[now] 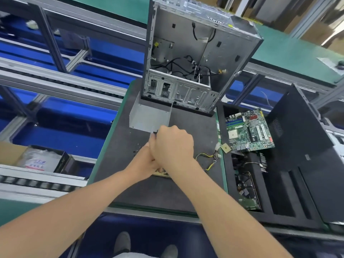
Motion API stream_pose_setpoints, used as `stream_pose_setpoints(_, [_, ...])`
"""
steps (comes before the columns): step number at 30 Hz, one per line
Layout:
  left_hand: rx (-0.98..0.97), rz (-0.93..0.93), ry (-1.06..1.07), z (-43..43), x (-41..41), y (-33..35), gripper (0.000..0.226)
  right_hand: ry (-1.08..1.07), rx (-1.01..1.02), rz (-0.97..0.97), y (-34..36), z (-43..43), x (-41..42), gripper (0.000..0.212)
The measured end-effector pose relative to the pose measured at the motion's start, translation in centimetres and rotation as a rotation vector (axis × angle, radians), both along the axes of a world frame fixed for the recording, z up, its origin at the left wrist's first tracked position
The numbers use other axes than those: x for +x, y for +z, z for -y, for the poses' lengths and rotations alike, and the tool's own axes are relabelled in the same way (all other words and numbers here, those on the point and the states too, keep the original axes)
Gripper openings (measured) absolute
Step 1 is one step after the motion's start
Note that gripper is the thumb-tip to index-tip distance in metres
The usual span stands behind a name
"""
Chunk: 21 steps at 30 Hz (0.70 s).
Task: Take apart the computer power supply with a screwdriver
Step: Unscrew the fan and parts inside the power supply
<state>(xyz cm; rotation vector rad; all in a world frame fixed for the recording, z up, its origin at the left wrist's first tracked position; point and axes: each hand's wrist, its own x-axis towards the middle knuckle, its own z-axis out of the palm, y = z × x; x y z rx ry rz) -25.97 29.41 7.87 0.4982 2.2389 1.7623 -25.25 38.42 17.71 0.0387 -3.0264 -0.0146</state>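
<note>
Fingers of my right hand (173, 144) curl tight round the screwdriver (155, 133); my left hand (144, 162) sits beneath, grip hidden. Power supply board (160, 173) lies under both, its grey cover (149, 116) at twelve o'clock.

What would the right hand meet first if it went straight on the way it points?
Likely the grey metal cover just beyond the right hand; the open computer case stands behind it. Depth is unclear from one view.

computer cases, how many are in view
2: an open grey case standing at the far end of the mat, and a black case right of the motherboard. Others may sit out of frame.
</note>
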Motion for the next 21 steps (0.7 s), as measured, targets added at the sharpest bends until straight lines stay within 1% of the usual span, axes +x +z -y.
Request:
stream_pose_setpoints(1, [-0.022, 0.002, -0.029, 0.2, -0.2, 0.0, 0.036, 0.014, 0.015, 0.006, -0.2, 0.0, 0.0, 0.031])
stream_pose_setpoints(3, [-0.045, 0.031, -0.095, 0.9, -0.7, -0.3, 0.048, 0.104, 0.062, 0.014, -0.2, -0.5, 0.0, 0.025])
stream_pose_setpoints(4, [-0.065, 0.039, -0.121, 1.1, -0.7, 0.1, 0.045, 0.174, 0.088, 0.017, -0.1, -0.8, -0.1, 0.021])
stream_pose_setpoints(6, [-0.013, 0.096, -0.152, 1.2, -0.9, 0.0, 0.019, 0.381, 0.068, 0.009, 0.1, -1.9, -0.8, 0.017])
stream_pose_setpoints(7, [0.057, 0.175, -0.148, 1.1, -0.9, 0.0, 0.017, 0.507, 0.022, 0.006, 0.3, -2.6, -1.2, 0.018])
stream_pose_setpoints(9, [0.151, 0.320, -0.127, 0.7, -1.2, 0.6, 0.029, 0.725, 0.001, 0.041, 1.1, -3.8, -2.0, 0.022])
stream_pose_setpoints(10, [0.163, 0.331, -0.123, 0.5, -1.4, 0.6, 0.029, 0.800, 0.042, 0.081, 1.5, -4.1, -2.5, 0.022])
stream_pose_setpoints(12, [0.158, 0.277, -0.119, 0.4, -1.5, 0.7, 0.022, 0.854, 0.135, 0.140, 2.3, -4.1, -3.3, 0.021])
stream_pose_setpoints(14, [0.149, 0.237, -0.112, 0.4, -1.2, 0.4, 0.027, 0.819, 0.144, 0.145, 2.5, -3.8, -2.9, 0.019])
stream_pose_setpoints(16, [0.139, 0.230, -0.077, 0.4, -0.9, 0.1, 0.051, 0.668, 0.071, 0.128, 2.2, -3.3, -1.9, 0.015])
stream_pose_setpoints(17, [0.160, 0.251, -0.062, 0.4, -0.8, 0.0, 0.051, 0.529, 0.024, 0.108, 1.9, -2.8, -1.4, 0.013])
stream_pose_setpoints(18, [0.163, 0.241, -0.048, 0.3, -0.7, -0.1, 0.044, 0.364, -0.017, 0.082, 1.7, -2.3, -1.0, 0.016])
stream_pose_setpoints(19, [0.142, 0.216, -0.031, 0.3, -0.5, 0.0, 0.034, 0.206, -0.037, 0.054, 1.4, -1.6, -0.7, 0.020])
stream_pose_setpoints(20, [0.105, 0.171, -0.017, 0.3, -0.4, -0.1, 0.027, 0.090, -0.031, 0.026, 1.0, -0.9, -0.7, 0.024])
stream_pose_setpoints(21, [0.079, 0.137, -0.007, 0.3, -0.4, -0.4, 0.026, 0.026, -0.018, 0.006, 0.5, -0.2, -0.6, 0.025])
